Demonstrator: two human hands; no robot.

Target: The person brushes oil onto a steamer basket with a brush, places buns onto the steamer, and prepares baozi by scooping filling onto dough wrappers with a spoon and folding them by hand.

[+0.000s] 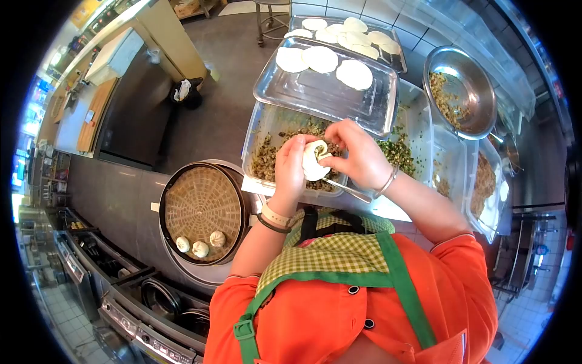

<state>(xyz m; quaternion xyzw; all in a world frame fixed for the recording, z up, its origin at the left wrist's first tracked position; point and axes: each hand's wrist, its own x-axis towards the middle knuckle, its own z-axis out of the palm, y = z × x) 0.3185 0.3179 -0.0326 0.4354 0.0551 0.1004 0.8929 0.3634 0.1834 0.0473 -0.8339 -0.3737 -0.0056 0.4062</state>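
A partly folded filled bun point(314, 162), white dough with dark filling showing at its top opening, is held in front of my chest. My left hand point(291, 165) is cupped around its left side. At its right edge, my right hand point(359, 156) pinches the dough between thumb and fingers. Below the right hand a thin metal tool point(350, 190) slants down to the right; I cannot tell whether the hand holds it. Under both hands stands a clear plastic tub point(250, 142) of brown chopped filling point(276, 159).
Round dough wrappers point(320, 59) lie on a metal tray point(303, 91), with more on another tray behind. Right are a tub of green-flecked filling point(398, 151) and a steel bowl point(479, 97). Left, a round steamer point(200, 197) bears three finished buns point(200, 249).
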